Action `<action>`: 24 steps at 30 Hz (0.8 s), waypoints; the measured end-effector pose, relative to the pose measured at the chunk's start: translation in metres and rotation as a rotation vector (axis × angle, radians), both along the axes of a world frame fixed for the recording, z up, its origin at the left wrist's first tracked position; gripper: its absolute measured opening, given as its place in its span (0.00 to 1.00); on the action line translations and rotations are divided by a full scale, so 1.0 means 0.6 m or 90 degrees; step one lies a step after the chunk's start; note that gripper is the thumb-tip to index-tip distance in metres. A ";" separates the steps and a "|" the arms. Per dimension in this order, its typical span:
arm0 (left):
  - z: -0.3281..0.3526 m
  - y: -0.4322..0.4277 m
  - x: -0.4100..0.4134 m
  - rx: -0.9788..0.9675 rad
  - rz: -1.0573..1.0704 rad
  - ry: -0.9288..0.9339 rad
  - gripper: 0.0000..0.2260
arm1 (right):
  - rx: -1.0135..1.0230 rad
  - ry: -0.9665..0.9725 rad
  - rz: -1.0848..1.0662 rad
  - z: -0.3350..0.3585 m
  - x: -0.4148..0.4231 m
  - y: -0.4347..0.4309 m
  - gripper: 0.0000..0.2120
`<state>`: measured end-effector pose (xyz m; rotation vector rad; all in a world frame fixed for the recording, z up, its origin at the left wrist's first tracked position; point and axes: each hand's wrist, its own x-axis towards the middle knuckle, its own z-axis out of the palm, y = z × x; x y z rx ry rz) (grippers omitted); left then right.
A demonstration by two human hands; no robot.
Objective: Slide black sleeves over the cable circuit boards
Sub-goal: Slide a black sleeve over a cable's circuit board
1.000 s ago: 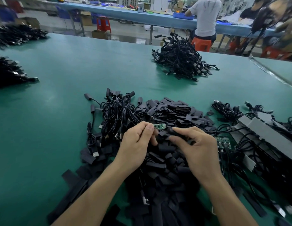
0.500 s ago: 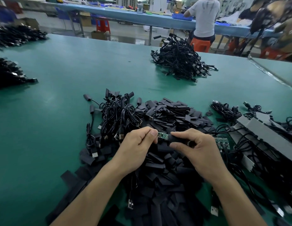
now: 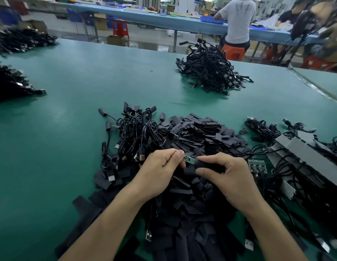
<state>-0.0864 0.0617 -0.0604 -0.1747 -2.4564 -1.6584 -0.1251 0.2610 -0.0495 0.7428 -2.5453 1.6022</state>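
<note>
Nearby — sleeve heap (image 3: 201, 132) below, cable tangle (image 3: 139, 132) behind, boards (image 3: 257, 164) right.

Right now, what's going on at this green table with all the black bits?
A person is sleeving cable circuit boards. The left hand pinches one end of a small green circuit board, and the right hand holds a black sleeve with its mouth at the board's other end. Most of the board shows bare, so the sleeve is not yet on. Underneath lies a pile of loose sleeves on the green table.
</note>
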 end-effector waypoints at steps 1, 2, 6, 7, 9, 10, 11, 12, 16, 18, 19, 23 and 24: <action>0.001 0.001 0.001 -0.002 -0.008 -0.004 0.18 | 0.003 0.003 0.009 -0.001 0.001 -0.002 0.14; 0.001 0.002 0.001 -0.004 -0.019 -0.008 0.18 | 0.008 0.010 0.015 -0.003 0.003 -0.005 0.14; -0.004 0.006 0.000 -0.015 -0.048 -0.016 0.19 | 0.023 0.069 -0.010 -0.008 0.007 -0.017 0.14; -0.006 0.006 -0.001 -0.011 -0.047 -0.011 0.18 | 0.027 0.088 -0.018 -0.008 0.008 -0.019 0.14; -0.008 0.002 -0.002 0.008 -0.034 -0.006 0.11 | 0.028 0.118 -0.029 -0.008 0.009 -0.021 0.15; -0.008 -0.002 -0.002 0.027 -0.022 -0.006 0.06 | 0.027 0.126 -0.035 -0.007 0.009 -0.020 0.15; -0.007 -0.004 -0.002 0.050 -0.012 -0.007 0.04 | 0.028 0.130 -0.041 -0.007 0.009 -0.020 0.14; -0.008 -0.007 -0.001 0.067 -0.007 -0.006 0.04 | 0.032 0.133 -0.044 -0.006 0.009 -0.019 0.14; -0.012 -0.008 -0.001 0.065 0.012 -0.007 0.06 | 0.066 0.156 -0.038 -0.004 0.011 -0.019 0.13; -0.012 -0.007 -0.001 0.058 0.022 -0.009 0.07 | 0.084 0.183 -0.036 -0.003 0.012 -0.019 0.13; -0.012 -0.007 -0.001 0.050 0.023 -0.008 0.06 | 0.090 0.191 -0.033 -0.002 0.013 -0.020 0.14; -0.010 -0.004 0.002 0.022 0.018 -0.007 0.06 | 0.113 0.190 -0.025 -0.002 0.018 -0.028 0.15; -0.008 -0.004 0.002 0.032 0.018 -0.011 0.06 | 0.111 0.183 -0.031 -0.002 0.018 -0.029 0.15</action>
